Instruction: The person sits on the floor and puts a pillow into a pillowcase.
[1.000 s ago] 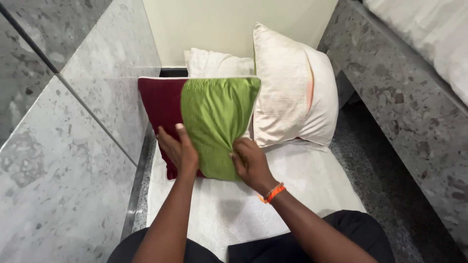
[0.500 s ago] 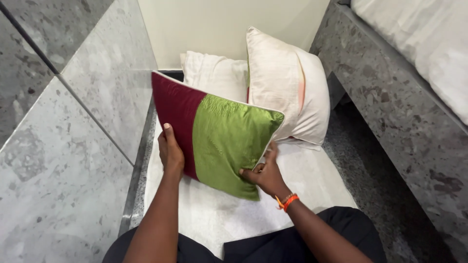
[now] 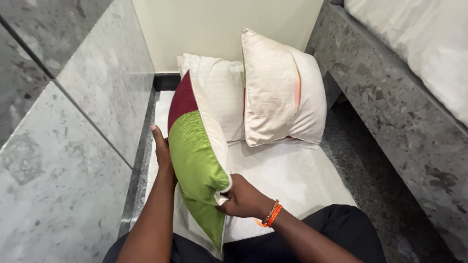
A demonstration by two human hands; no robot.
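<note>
Sheeny cloth cushion (image 3: 197, 160); polished stone wall (image 3: 73, 146)

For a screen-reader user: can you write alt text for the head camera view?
Two bare hands hold a green and maroon cushion on edge, the left hand behind it, the right hand at its near corner. Two cream pillows lean on the wall behind, on a white sheet.

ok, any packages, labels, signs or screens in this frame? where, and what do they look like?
None in view. Only cushions: a maroon-and-green cushion between the left hand and right hand, and cream pillows upright behind it.
</note>
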